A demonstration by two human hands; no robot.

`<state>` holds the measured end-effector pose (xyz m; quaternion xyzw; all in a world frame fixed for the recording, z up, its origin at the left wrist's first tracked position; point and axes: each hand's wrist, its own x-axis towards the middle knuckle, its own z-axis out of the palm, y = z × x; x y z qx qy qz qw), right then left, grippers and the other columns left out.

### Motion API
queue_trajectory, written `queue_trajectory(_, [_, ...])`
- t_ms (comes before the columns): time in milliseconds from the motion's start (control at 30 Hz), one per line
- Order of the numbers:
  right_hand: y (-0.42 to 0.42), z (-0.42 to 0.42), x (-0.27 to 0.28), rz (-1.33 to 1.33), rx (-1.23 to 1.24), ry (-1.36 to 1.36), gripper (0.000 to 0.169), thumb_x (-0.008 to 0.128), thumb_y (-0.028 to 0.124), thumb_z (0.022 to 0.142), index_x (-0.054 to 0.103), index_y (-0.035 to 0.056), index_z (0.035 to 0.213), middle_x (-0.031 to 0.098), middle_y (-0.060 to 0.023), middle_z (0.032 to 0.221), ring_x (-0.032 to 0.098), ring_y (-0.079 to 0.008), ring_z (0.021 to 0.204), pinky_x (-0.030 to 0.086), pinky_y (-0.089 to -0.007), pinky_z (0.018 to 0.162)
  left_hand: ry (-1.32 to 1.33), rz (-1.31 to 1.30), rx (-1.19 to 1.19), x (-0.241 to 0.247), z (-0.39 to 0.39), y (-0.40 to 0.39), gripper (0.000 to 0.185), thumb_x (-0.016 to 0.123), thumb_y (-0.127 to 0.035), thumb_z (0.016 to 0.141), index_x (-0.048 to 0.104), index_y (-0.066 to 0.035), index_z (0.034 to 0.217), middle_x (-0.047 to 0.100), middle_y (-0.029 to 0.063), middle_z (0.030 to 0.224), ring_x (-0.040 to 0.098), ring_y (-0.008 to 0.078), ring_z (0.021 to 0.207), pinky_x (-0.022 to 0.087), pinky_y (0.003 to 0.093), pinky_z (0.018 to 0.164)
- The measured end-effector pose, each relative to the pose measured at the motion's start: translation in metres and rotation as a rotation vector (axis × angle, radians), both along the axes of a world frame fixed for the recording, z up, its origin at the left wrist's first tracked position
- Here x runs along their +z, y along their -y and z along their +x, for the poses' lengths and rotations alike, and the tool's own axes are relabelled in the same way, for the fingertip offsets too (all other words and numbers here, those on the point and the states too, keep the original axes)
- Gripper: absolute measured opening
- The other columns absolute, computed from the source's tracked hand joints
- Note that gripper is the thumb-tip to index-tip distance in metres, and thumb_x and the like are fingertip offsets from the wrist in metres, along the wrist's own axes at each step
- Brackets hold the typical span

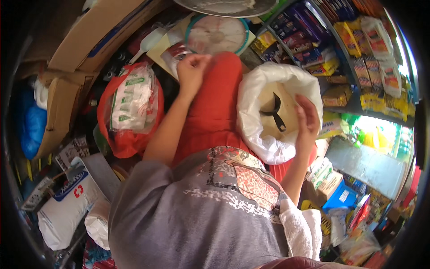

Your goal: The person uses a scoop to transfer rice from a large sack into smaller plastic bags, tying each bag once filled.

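My left hand [193,72] is raised beside my left knee, its fingers curled; whether something small is between them is not clear. A clear plastic packet [174,55] lies just past it. My right hand [307,114] is at the right rim of a white plastic sack [250,97], fingers partly bent; its contact with the rim is uncertain. Inside the sack, a black scoop [278,114] rests on a pale, fine-grained content [289,95]. To the left of my left forearm, a red bag [112,89] holds a stack of printed plastic bags [131,97].
A round dial scale with a teal rim [216,33] stands beyond my knee, under a metal pan [231,8]. A white plastic scoop [151,42] lies left of it. Shelves of packaged snacks [312,43] are at right, cardboard boxes [90,30] at left.
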<state>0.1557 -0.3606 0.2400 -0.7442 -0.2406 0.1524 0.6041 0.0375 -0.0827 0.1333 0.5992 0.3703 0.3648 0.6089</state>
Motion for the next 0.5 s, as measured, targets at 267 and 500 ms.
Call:
queue_trajectory(267, [-0.032,-0.004,0.017,0.102,0.331,-0.121,0.025,0.059,0.007,0.086,0.058,-0.0028,0.110,0.063,-0.0082,0.102,0.060,-0.0156,0.089,0.047,-0.0263,0.078,0.073,0.633,-0.304,0.118,0.009,0.080,0.040,0.069,-0.009,0.076,0.058,-0.005,0.115,0.055,0.0056,0.108,0.051,0.0141,0.100,0.041,0.0280,0.085])
queue_trajectory(500, [0.032,0.026,0.052,0.167,0.415,-0.125,0.012,0.053,-0.004,0.086,0.062,-0.0068,0.094,0.065,-0.0093,0.088,0.060,-0.0122,0.076,0.048,-0.0253,0.071,0.129,-0.158,-1.216,0.116,0.050,0.064,0.060,0.066,-0.021,0.083,0.039,-0.001,0.134,0.047,0.0091,0.128,0.049,0.0150,0.108,0.042,0.0297,0.089])
